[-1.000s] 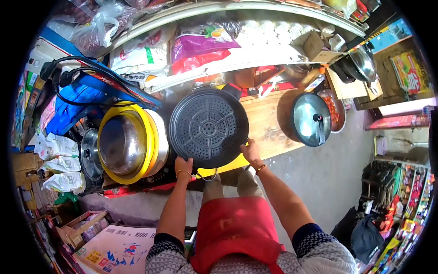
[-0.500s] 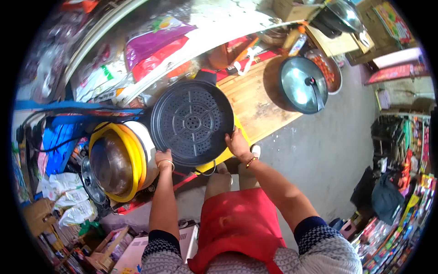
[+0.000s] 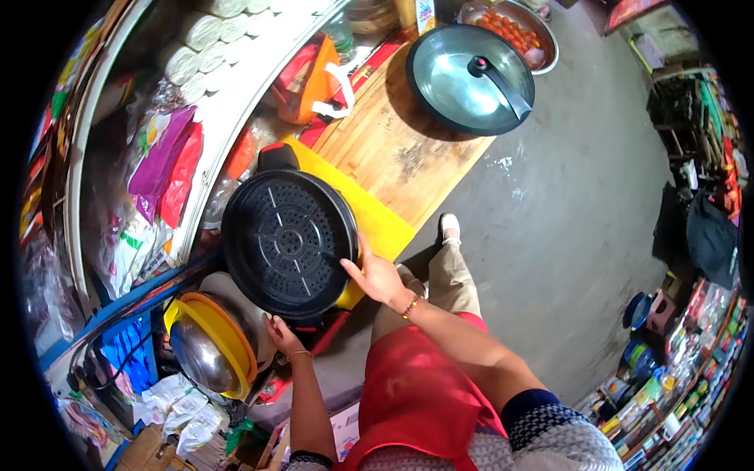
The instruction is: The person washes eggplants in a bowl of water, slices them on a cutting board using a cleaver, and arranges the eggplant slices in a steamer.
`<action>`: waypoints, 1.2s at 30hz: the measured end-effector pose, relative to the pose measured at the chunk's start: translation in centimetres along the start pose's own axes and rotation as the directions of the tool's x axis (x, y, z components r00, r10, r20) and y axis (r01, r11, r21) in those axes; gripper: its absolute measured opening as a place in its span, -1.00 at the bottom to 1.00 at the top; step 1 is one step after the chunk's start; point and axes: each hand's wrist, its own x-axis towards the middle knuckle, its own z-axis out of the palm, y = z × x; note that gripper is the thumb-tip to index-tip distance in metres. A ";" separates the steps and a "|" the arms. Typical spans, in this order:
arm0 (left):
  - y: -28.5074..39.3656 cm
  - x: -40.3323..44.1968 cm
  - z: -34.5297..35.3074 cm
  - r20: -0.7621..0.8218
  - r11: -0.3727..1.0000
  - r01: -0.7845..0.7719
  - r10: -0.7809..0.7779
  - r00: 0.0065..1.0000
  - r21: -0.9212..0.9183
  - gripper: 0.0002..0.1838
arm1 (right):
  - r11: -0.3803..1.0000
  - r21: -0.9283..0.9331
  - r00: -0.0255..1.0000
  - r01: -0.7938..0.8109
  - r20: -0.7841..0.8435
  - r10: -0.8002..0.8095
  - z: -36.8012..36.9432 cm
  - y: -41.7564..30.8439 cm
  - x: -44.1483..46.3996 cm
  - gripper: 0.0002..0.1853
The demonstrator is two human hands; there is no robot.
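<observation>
A black electric-pot-like pan with a perforated steamer plate (image 3: 287, 242) sits partly over a yellow board (image 3: 345, 192) at the bench's near end. Its two black-and-red handles stick out at top and bottom. At the pan's right rim is my right hand (image 3: 378, 276), thumb and fingers spread, touching or just beside the wall. My left hand (image 3: 286, 337) is below the pan's lower rim, close to the bottom handle, its fingers loosely bent and holding nothing I can see. Beside it stand nested bowls, with a yellow basin (image 3: 228, 345) and a steel bowl (image 3: 196, 353).
On the wooden board (image 3: 393, 157) stands a wok with a glass lid (image 3: 448, 78). Behind it is a steel bowl of small red-orange pieces (image 3: 542, 31). An orange basket (image 3: 308, 86) and plastic packages line the shelf at left. Packed goods (image 3: 675, 392) fill the right side.
The view has turned and shifted, with the wok now nearer. My hands have loosened from the pan's rim; the left has moved down off it, and the right's fingers have spread.
</observation>
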 end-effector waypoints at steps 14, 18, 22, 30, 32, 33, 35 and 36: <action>2.1 3.4 0.2 0.269 0.927 -0.262 0.189 0.944 0.267 -0.65 | 0.996 -0.093 0.999 0.017 0.039 -0.013 2.1 -0.2 -0.3 -0.27; -0.6 1.0 -1.0 0.308 0.964 0.226 -0.258 0.916 0.136 -0.51 | 0.999 0.003 0.992 0.042 -0.118 -0.041 0.3 1.8 1.0 -0.47; -2.6 -5.1 -1.3 0.364 0.598 0.768 -0.679 0.638 -0.231 -0.32 | 0.985 0.125 0.990 0.119 -0.093 -0.108 -0.7 3.4 5.0 -0.46; -2.8 -4.0 1.7 0.483 0.304 0.718 -0.571 0.663 -0.626 -0.42 | 0.834 0.509 0.974 -0.211 0.186 0.133 1.2 2.5 7.3 -0.34; -3.1 -2.6 1.6 0.468 0.317 0.742 -0.614 0.635 -0.591 -0.41 | 0.817 0.522 0.965 -0.245 0.212 0.154 1.2 2.4 6.7 -0.36; -3.5 -2.2 1.1 0.453 0.340 0.769 -0.653 0.607 -0.541 -0.40 | 0.868 0.441 0.965 -0.227 0.223 0.139 0.9 2.5 6.4 -0.36; -4.6 -2.0 0.5 0.540 0.298 0.763 -0.562 0.626 -0.574 -0.40 | 0.979 0.165 0.980 -0.120 0.178 0.090 0.5 3.8 6.3 -0.39; -5.2 -2.0 0.3 0.623 0.261 0.766 -0.459 0.634 -0.587 -0.39 | 0.985 0.149 0.979 -0.092 0.194 0.062 -0.4 3.2 5.1 -0.37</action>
